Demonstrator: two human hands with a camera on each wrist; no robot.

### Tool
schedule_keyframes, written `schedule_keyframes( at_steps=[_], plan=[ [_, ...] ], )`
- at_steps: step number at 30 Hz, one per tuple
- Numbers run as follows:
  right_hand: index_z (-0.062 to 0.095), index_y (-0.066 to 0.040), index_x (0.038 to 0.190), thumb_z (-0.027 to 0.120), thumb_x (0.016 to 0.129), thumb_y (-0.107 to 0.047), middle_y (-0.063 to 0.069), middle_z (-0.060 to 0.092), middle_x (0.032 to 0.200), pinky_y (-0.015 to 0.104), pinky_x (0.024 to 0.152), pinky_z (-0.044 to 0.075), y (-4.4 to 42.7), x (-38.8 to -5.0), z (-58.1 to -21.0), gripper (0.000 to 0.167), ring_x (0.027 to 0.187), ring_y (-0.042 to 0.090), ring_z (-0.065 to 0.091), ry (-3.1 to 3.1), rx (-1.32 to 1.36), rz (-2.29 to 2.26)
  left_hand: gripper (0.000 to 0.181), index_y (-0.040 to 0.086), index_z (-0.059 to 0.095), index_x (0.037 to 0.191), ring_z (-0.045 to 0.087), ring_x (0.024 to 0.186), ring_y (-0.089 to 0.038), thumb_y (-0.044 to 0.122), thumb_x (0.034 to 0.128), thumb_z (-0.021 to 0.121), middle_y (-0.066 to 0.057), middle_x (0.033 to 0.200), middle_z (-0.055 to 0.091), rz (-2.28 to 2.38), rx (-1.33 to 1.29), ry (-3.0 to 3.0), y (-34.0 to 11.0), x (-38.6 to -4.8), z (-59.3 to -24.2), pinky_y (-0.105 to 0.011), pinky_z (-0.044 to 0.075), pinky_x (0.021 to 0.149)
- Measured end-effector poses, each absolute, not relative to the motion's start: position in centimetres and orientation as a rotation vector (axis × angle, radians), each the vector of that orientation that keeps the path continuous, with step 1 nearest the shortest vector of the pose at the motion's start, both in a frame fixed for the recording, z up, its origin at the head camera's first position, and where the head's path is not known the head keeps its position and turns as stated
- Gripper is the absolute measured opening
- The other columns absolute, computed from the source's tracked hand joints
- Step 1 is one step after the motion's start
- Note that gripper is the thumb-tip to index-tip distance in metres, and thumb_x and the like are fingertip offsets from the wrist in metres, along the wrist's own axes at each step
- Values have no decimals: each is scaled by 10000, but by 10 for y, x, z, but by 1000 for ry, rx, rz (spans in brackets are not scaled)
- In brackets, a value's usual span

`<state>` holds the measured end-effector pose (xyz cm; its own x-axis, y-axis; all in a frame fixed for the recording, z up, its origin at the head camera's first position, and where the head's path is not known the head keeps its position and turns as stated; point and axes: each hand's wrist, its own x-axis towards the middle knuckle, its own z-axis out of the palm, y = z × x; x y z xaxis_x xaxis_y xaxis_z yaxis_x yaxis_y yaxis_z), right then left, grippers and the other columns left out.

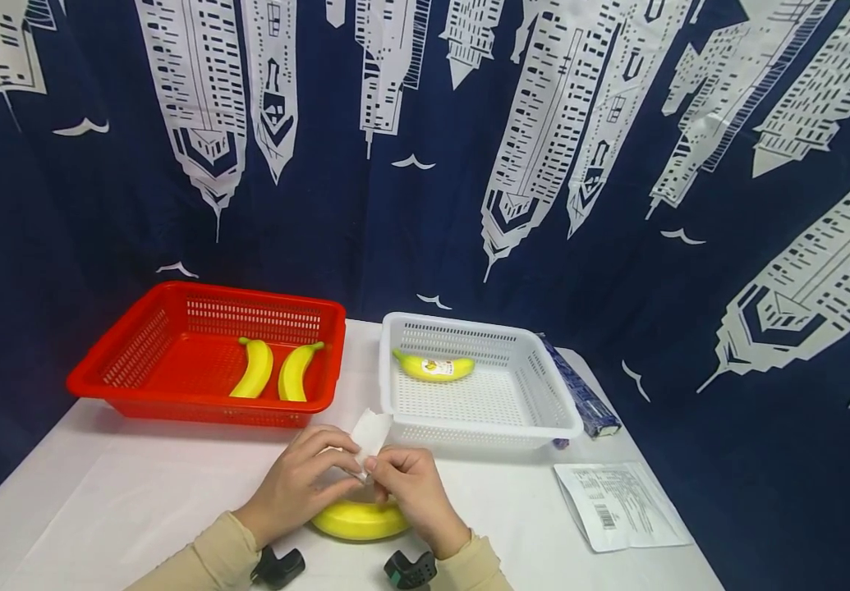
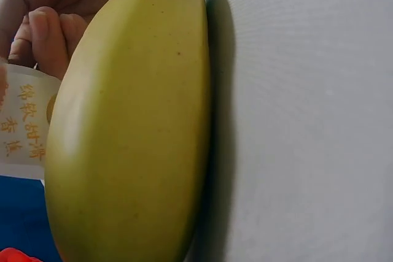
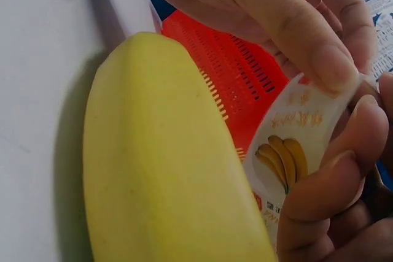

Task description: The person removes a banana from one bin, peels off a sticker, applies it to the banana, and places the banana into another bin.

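Over the white table (image 1: 506,521), head view: left hand (image 1: 302,476) and right hand (image 1: 417,492) both pinched on the paper label (image 1: 370,433), banana (image 1: 360,523) lying just below on the tabletop; label-to-banana contact unclear. Left wrist view: label's printed face shows beside the banana, part cut off by the frame. Right wrist view: left thumb over the print, label bowed. My take: grip edges only, pull slowly at a low angle, keep tension even so it doesn't crease or tear.
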<state>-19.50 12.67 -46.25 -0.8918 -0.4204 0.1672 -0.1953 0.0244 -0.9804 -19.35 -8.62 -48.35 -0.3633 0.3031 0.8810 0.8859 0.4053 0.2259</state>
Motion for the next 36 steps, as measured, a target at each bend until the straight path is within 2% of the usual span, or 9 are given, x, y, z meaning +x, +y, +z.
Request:
schedule_keyframes(
  at_steps=[2, 7, 12, 22, 26, 28, 30, 33, 36],
  plan=[
    [662, 151, 838, 657, 1010, -175, 213, 511, 607, 187, 569, 414, 126, -195, -462, 369, 571, 63, 528, 2115, -650, -1969, 284, 237, 704, 931, 587, 1120, -157, 167, 741, 903, 51, 1170, 661, -931, -1026, -1876, -86, -193, -483, -198, 378, 1076],
    [625, 184, 814, 650, 1013, -203, 18, 569, 599, 192, 573, 400, 128, -195, -462, 436, 582, 73, 533, 2090, -612, -1952, 286, 229, 703, 925, 591, 1119, -168, 155, 735, 903, 40, 1180, 668, -912, -1029, -1874, -85, -191, -481, -207, 383, 1068],
    [634, 204, 839, 647, 1012, -219, -28, 602, 590, 189, 575, 414, 128, -196, -462, 457, 586, 80, 546, 2072, -571, -1948, 296, 233, 697, 895, 588, 1126, -170, 133, 709, 905, 40, 1188, 672, -896, -1036, -1887, -85, -189, -479, -211, 388, 1058],
    [656, 207, 890, 646, 1008, -194, -67, 628, 592, 183, 566, 450, 125, -193, -460, 418, 562, 59, 578, 2070, -494, -1986, 166, 258, 657, 905, 556, 1177, -158, 234, 868, 817, 56, 1235, 644, -892, -1007, -2009, -86, -188, -481, -189, 346, 1098],
    [643, 216, 882, 640, 1007, -186, -76, 635, 586, 186, 579, 487, 125, -193, -460, 421, 564, 52, 590, 2039, -475, -2006, 114, 252, 652, 901, 551, 1185, -164, 316, 972, 714, 61, 1237, 637, -874, -1016, -1975, -86, -188, -481, -194, 333, 1113],
    [662, 161, 830, 638, 1005, -180, -72, 641, 590, 185, 580, 499, 124, -193, -460, 384, 566, 50, 596, 2001, -468, -2025, 158, 247, 656, 898, 553, 1181, -167, 355, 1013, 653, 64, 1224, 639, -860, -1023, -1943, -85, -188, -480, -199, 337, 1113],
    [677, 68, 778, 632, 1010, -183, -70, 645, 597, 186, 573, 502, 124, -194, -460, 345, 566, 50, 601, 1951, -456, -2052, 152, 231, 679, 907, 577, 1150, -179, 342, 1009, 663, 59, 1185, 660, -860, -1031, -1891, -84, -188, -479, -220, 369, 1087],
    [665, -69, 724, 632, 1012, -191, -66, 646, 612, 175, 566, 496, 126, -194, -459, 315, 571, 45, 601, 1901, -448, -2082, 131, 192, 717, 1001, 618, 1068, -155, 288, 931, 771, 70, 1100, 694, -881, -1008, -1849, -84, -188, -477, -226, 421, 1001],
    [649, -98, 691, 635, 1011, -195, -68, 641, 614, 169, 565, 490, 127, -194, -458, 335, 575, 45, 596, 1887, -456, -2098, 338, 135, 729, 1155, 633, 984, -126, 262, 861, 837, 87, 1003, 710, -898, -982, -1835, -85, -188, -478, -232, 439, 917]
  ],
)
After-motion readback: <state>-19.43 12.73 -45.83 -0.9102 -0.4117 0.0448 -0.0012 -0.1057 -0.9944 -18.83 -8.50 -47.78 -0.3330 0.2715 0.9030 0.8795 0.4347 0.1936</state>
